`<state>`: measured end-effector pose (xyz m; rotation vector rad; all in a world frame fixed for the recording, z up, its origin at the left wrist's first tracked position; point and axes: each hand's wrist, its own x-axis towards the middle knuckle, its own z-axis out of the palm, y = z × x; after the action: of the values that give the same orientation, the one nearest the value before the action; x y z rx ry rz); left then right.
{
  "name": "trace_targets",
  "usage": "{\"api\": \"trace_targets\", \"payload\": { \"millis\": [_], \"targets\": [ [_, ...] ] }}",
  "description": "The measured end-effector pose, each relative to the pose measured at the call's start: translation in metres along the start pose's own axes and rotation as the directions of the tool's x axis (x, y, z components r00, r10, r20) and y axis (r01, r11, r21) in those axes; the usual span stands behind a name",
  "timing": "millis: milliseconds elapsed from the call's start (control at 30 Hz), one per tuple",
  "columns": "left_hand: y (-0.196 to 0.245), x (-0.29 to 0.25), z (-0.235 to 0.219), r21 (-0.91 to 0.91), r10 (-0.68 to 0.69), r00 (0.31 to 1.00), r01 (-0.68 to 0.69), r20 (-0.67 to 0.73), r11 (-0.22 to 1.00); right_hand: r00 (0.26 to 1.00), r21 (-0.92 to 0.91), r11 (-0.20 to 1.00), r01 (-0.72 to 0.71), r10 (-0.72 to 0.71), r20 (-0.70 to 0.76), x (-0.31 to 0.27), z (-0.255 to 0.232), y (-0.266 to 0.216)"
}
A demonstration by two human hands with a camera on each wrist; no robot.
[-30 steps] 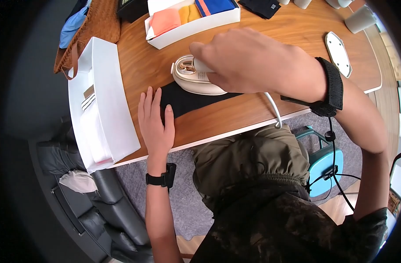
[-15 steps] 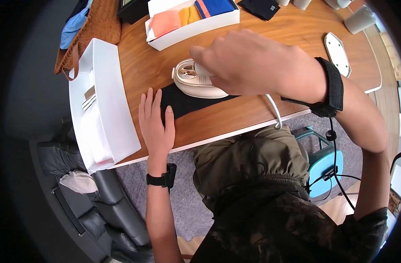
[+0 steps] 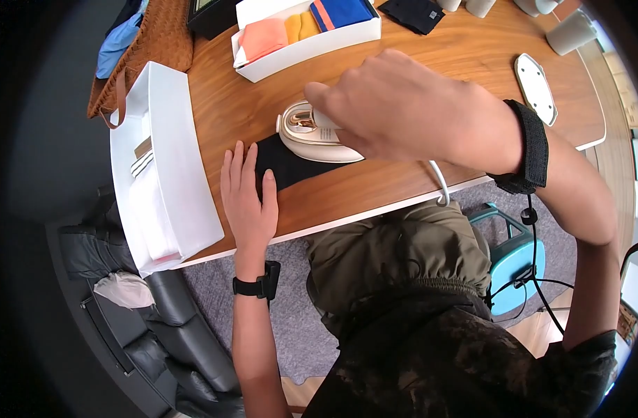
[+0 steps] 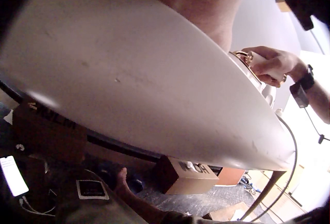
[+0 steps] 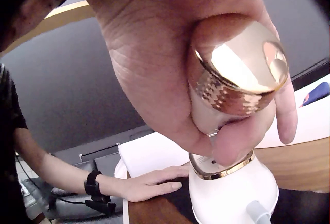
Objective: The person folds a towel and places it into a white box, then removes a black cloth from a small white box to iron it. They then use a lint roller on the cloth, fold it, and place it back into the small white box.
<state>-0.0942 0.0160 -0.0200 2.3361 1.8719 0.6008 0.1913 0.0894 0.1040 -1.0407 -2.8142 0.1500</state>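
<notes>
A small white iron (image 3: 317, 143) with gold trim rests on a flat black cloth (image 3: 285, 166) near the table's front edge. The right hand (image 3: 409, 104) grips its handle from above; in the right wrist view, fingers and thumb curl round the handle beneath its gold end cap (image 5: 240, 64). At the cloth's left end, the left hand (image 3: 249, 198) lies flat with its fingers extended, fingertips at the cloth's edge. In the left wrist view the table's pale underside hides most of the left hand, while the right hand (image 4: 273, 66) shows on the iron.
A tall white box (image 3: 183, 160) stands at the left, beside a woven basket (image 3: 158, 42). Farther back are a white box of folded coloured cloths (image 3: 319, 43) and a folded black cloth (image 3: 411, 15). A white plate-like stand (image 3: 536, 89) lies at the right; the iron's cord (image 3: 439, 182) hangs over the front edge.
The right hand and the iron have shifted slightly toward the table's front edge along the black cloth. The left hand has stayed in place.
</notes>
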Motion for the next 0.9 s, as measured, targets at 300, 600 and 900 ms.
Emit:
{"api": "trace_targets", "payload": {
  "millis": [300,600,900],
  "targets": [
    [0.0,0.0,0.001,0.001,-0.005,1.0,0.005,0.001,1.0,0.998,-0.004,1.0,-0.011,0.011,-0.065,0.004,0.004,0.007],
    [0.001,0.0,0.0,-0.003,-0.012,1.0,0.012,0.002,1.0,0.999,0.016,0.999,-0.047,0.047,0.009,0.001,0.001,0.003],
    [0.0,0.0,0.001,-0.004,-0.001,1.0,0.001,-0.005,1.0,0.996,-0.033,0.999,-0.027,0.024,-0.09,0.003,0.005,0.006]
  ]
}}
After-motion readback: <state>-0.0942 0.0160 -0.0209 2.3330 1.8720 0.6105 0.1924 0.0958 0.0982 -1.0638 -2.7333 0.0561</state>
